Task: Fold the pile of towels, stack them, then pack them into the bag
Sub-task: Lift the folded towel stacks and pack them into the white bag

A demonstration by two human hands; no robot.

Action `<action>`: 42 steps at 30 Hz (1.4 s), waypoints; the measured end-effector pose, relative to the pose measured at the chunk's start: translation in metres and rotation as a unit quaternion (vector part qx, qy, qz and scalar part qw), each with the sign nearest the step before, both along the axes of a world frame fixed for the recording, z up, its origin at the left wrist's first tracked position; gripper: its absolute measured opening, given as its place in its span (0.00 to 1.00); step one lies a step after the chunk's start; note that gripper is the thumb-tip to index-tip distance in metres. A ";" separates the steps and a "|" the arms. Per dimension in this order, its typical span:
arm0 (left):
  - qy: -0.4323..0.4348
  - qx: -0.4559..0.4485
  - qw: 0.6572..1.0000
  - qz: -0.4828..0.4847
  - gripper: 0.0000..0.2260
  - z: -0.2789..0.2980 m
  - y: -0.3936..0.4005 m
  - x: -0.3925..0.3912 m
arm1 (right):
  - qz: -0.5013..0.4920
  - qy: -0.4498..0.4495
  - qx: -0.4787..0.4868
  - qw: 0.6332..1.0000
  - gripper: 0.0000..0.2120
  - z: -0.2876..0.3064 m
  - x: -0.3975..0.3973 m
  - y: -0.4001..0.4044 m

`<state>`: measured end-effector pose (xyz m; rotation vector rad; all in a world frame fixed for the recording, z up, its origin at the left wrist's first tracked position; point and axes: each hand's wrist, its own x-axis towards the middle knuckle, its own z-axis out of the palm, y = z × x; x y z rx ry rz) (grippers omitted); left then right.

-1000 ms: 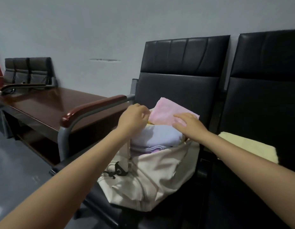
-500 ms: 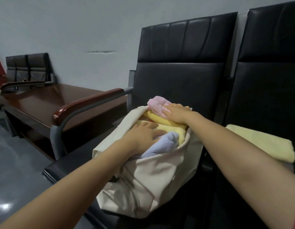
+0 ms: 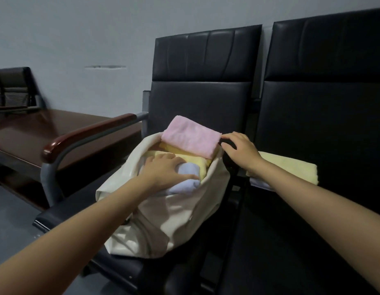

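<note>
- The cream bag [image 3: 170, 211] sits slumped on the seat of the left black chair [image 3: 197, 99], its mouth open toward the camera. Soft cloth sides do not hold shape, which is probably why both hands work at the opening.
- The left hand [image 3: 163, 171] lies flat, fingers spread, on the pale blue towel [image 3: 185, 182] at the front of the mouth. Its grip is released: it presses rather than grasps, apparently pushing the stack down so it seats deeper.
- The right hand [image 3: 238, 147] rests at the far right rim of the bag, fingers loosely bent, fingertips just beside the edge of the pink towel [image 3: 191, 139]. I cannot tell whether it pinches the rim or merely touches it, since something dark lies under the fingers.
- The pink towel lies on top, tilted up out of the mouth against the chair back, over the yellow towels [image 3: 185, 155]. The stack is in the bag but not yet sunk below the rim.
- One more folded yellow towel [image 3: 291, 167] waits on the right chair's seat [image 3: 312, 231], outside the bag, with a white layer beneath it partly hidden by the right forearm.
- How many towels are inside, and how deep the bag is, cannot be seen. The bag's handles are not clear either.
- A brown table [image 3: 46, 133] stands to the left, beyond the armrest [image 3: 89, 135].
</note>
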<state>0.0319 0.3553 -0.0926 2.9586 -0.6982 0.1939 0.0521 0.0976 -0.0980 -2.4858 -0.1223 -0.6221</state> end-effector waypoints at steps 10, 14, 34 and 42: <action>0.021 -0.200 0.976 -0.083 0.17 0.021 -0.140 -0.008 | -0.310 0.075 0.164 0.933 0.18 -0.026 -0.068 -0.154; 0.136 -0.226 0.963 -0.054 0.21 -0.014 -0.220 0.019 | -0.311 0.169 0.355 0.865 0.25 -0.042 -0.074 -0.181; 0.350 -0.557 0.749 0.076 0.28 -0.037 -0.274 0.045 | -0.211 0.216 0.328 0.895 0.22 -0.051 -0.060 -0.192; 0.471 -0.671 0.572 0.015 0.08 0.044 -0.220 0.015 | -0.256 0.220 0.411 0.847 0.33 -0.059 -0.067 -0.186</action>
